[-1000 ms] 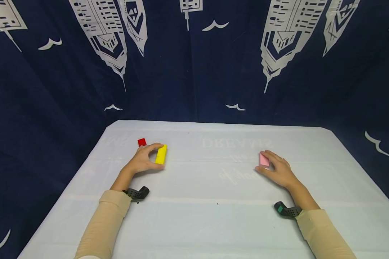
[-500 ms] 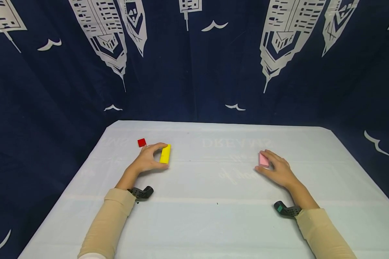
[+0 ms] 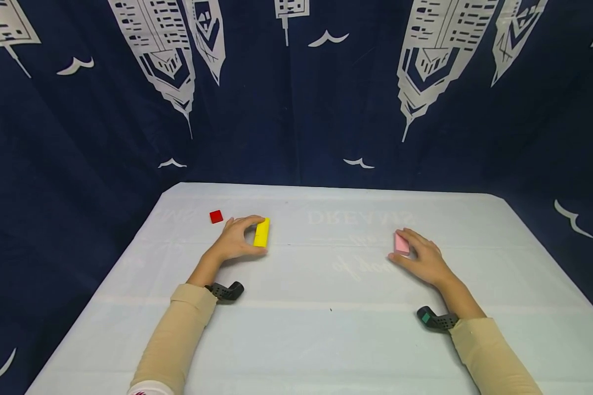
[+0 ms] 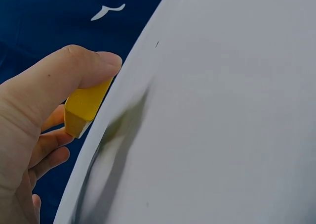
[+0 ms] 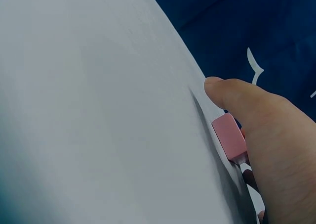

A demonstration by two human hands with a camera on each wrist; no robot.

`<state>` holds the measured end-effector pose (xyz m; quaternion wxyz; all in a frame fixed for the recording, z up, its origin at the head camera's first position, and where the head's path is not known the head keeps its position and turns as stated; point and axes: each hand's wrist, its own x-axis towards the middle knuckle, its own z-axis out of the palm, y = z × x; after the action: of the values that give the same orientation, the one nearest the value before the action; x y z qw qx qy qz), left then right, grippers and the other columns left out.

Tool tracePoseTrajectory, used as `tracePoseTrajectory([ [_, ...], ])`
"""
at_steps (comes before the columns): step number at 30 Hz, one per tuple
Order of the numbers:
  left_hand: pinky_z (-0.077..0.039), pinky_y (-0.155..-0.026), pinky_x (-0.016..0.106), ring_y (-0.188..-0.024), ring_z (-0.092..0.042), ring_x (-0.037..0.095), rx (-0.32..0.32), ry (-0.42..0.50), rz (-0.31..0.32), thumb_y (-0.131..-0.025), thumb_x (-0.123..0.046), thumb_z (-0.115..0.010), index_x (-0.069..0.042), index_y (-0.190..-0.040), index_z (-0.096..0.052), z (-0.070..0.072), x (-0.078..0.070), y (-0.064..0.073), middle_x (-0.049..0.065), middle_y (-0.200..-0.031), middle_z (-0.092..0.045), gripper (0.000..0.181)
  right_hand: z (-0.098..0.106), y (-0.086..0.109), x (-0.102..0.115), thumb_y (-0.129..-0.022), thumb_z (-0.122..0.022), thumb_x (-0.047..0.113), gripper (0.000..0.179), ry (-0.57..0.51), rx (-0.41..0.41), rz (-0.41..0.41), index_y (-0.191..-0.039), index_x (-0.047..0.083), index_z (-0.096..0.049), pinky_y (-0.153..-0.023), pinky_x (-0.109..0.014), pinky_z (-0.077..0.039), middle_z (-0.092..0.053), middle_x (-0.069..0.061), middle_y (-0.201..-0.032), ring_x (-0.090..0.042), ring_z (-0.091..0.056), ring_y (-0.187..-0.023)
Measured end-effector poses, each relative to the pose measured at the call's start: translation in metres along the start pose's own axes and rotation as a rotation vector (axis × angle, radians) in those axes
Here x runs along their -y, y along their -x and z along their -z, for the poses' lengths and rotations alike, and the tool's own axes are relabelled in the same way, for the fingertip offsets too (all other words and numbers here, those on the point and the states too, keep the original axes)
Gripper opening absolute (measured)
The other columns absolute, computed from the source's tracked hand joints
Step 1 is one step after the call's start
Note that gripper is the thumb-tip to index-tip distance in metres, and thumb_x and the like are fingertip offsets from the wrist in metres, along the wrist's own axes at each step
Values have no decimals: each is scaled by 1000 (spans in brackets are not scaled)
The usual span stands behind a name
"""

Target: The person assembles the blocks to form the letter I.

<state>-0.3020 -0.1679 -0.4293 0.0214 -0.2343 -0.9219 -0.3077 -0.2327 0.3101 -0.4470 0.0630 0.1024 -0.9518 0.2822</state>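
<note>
In the head view my left hand (image 3: 234,240) pinches a yellow block (image 3: 261,233) between thumb and fingers, one at each end. The left wrist view shows the thumb over the near end of the block (image 4: 88,105), with a shadow on the table beyond it. A small red block (image 3: 216,216) lies behind and left of that hand. On the right, a pink block (image 3: 402,244) sits within the curve of my right hand (image 3: 425,262). The right wrist view shows the right thumb (image 5: 232,93) apart from the pink block (image 5: 230,137), fingers mostly hidden.
A white cloth with faint lettering covers the table (image 3: 296,340). Behind it hangs a dark blue curtain (image 3: 296,126) with pale building and bird prints. A black camera band (image 3: 227,292) is on the left wrist, another band (image 3: 437,320) on the right.
My left hand has moved right and slightly away with the yellow block, leaving the red block farther behind and fully visible. The right hand and pink block stay in place.
</note>
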Motion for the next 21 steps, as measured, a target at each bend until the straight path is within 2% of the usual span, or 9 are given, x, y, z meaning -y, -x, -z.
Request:
tracePoseTrajectory([
  [21, -6, -116, 55, -135, -41, 27, 19, -6, -34, -68, -41, -86, -14, -138, -55, -11, -21, -12, 3, -143, -51, 81, 1, 2, 2, -88, -67, 43, 78, -4, 0, 1, -145, -2, -39, -107, -70, -12, -29, -30, -151, -51, -25, -137],
])
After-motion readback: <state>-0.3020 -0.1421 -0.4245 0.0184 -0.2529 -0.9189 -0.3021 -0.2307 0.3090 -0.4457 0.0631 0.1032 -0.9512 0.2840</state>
